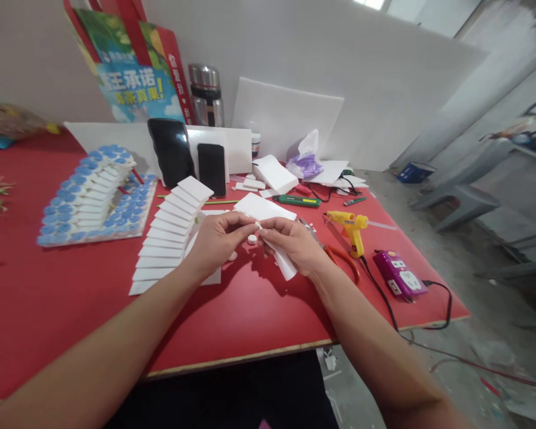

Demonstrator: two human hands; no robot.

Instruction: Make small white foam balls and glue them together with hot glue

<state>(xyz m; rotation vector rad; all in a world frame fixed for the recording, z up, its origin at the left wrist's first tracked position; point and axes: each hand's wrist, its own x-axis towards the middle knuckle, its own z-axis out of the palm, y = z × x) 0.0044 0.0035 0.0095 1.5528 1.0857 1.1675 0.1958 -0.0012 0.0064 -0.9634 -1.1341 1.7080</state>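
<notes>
Over the middle of the red table [232, 333], my left hand [218, 238] and my right hand [292, 241] meet at the fingertips. A white strip [284, 262] hangs from my right hand, its upper end pinched between thumb and finger. My left thumb and finger close at the strip's top end; what they hold there is too small to name. Just below the fingertips lies a small white disc [252, 239]. Left of my left hand stands a curved stair of white boards [165, 244], partly behind that hand.
A blue and white stepped model [93, 196] stands at the left. Two phones [172, 152] lean at the back. To the right lie a yellow glue gun [352, 229], orange-handled pliers [351, 265], a green cutter [299, 201] and a purple power socket [399, 274] with cables.
</notes>
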